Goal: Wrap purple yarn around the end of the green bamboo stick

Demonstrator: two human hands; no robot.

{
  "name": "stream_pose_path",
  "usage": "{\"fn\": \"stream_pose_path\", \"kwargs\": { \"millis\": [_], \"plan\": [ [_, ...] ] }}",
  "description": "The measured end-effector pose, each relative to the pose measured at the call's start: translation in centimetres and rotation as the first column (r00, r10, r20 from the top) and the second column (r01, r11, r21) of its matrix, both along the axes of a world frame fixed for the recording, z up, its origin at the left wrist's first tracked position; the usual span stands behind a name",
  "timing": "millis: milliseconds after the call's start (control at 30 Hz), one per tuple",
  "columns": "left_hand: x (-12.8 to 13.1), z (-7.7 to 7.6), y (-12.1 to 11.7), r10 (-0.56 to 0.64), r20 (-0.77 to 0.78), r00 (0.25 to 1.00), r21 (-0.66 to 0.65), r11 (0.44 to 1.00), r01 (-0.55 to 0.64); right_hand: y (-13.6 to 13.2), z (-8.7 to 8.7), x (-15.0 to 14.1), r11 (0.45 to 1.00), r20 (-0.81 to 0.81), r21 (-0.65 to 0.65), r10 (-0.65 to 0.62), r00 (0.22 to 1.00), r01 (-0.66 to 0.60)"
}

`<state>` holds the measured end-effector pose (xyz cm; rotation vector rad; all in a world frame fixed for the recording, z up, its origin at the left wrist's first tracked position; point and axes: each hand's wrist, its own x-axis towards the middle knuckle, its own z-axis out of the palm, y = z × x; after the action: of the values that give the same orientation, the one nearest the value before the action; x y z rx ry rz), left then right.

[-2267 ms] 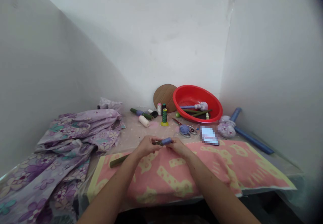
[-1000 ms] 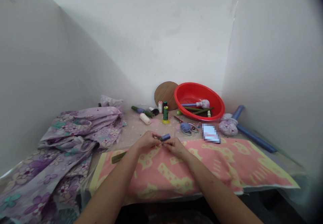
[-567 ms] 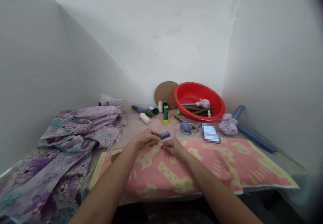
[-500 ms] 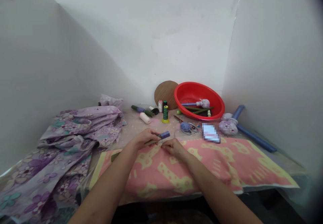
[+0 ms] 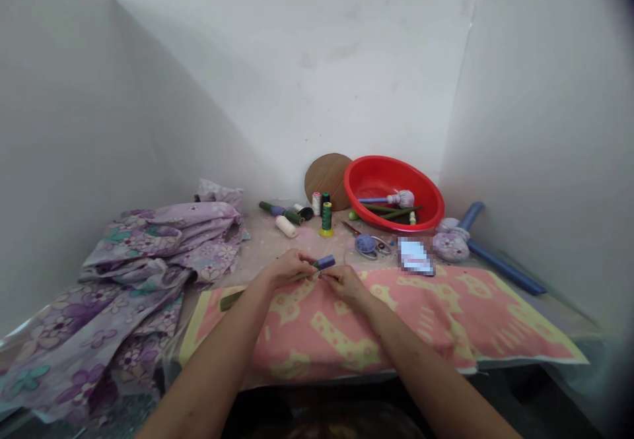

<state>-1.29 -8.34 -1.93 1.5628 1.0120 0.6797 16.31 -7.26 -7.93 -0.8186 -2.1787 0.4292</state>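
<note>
From here I see a round red plastic basin (image 5: 393, 178) beside a green thread spool (image 5: 326, 220), with purple floral cloth (image 5: 133, 280) heaped to the left.

A slim dark green stick (image 5: 238, 299) slants across the lower middle of the frame, rising toward the right, with a short blue sleeve (image 5: 325, 262) on its upper end. The left hand (image 5: 287, 267) closes around it midway, and its blunt lower end juts out leftward.

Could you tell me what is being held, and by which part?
A green rod, gripped mid-shaft by the left hand; whether the right hand touches it cannot be told.
</note>
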Motion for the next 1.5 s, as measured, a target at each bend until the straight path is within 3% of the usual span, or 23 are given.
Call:
{"fn": "stream_pose_path", "kwargs": {
  "millis": [300,467,567,800,1067,1500],
  "plan": [
    [0.6,-0.8,-0.5,0.063,-0.174,0.983,0.178,0.983,-0.032,0.2,-0.3,-0.1,0.994,0.052,0.048,-0.100,0.994,0.098],
    [0.6,-1.5,-0.5,0.175,-0.372,0.912,0.302,0.952,-0.059,0.1,-0.1,0.0,0.994,0.029,0.040,-0.106,0.994,0.105],
    [0.6,-1.9,-0.4,0.207,-0.409,0.888,0.333,0.941,-0.066,0.0,0.1,0.1,0.992,0.032,0.044,-0.119,0.992,0.117],
    [0.5,-2.6,-0.1,0.237,-0.486,0.841,0.381,0.924,-0.040,0.4,0.0,0.1,0.967,0.129,0.189,-0.198,0.972,0.172],
    [0.6,-2.5,-0.6,0.265,-0.537,0.801,0.449,0.893,0.007,0.0,1.4,0.0,0.918,0.166,0.346,-0.263,0.950,0.194],
    [1.1,-2.7,-1.6,0.373,-0.600,0.708,0.550,0.835,0.027,1.6,0.7,0.2,0.963,0.185,0.247,-0.151,0.971,0.103]
  ]
}}
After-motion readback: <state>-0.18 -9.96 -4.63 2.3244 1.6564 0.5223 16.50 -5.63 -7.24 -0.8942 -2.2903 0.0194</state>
